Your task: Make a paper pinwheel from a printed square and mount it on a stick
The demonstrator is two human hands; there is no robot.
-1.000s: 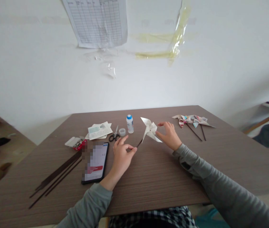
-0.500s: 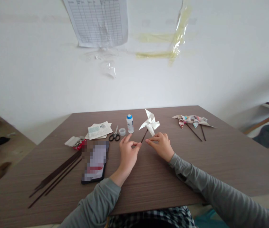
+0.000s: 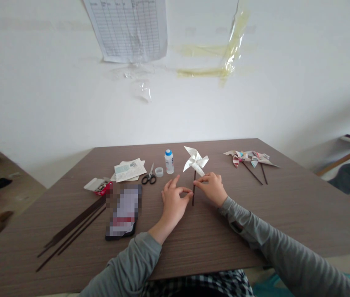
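Observation:
A white paper pinwheel [image 3: 195,160] on a thin dark stick [image 3: 193,200] stands nearly upright between my hands. The thumb and index finger of my right hand [image 3: 212,189] pinch the stick just under the blades. Lower down, my left hand [image 3: 175,203] has its thumb and index fingertips together at the stick, its other fingers raised. Behind my left hand are a small white bottle with a blue cap [image 3: 169,161], a clear round cap [image 3: 159,172] and black-handled scissors [image 3: 149,177].
Two patterned pinwheels [image 3: 240,157] lie at the right back. To the left are printed paper pieces [image 3: 130,170], an open red-and-white box [image 3: 100,186] of small items, a phone [image 3: 124,212] and several dark sticks [image 3: 72,225]. A white wall [image 3: 69,90] rises behind the table [image 3: 255,218].
The pinwheel has turned from a slant to nearly upright. My left hand has shifted right, and my right fingertips have come onto the stick.

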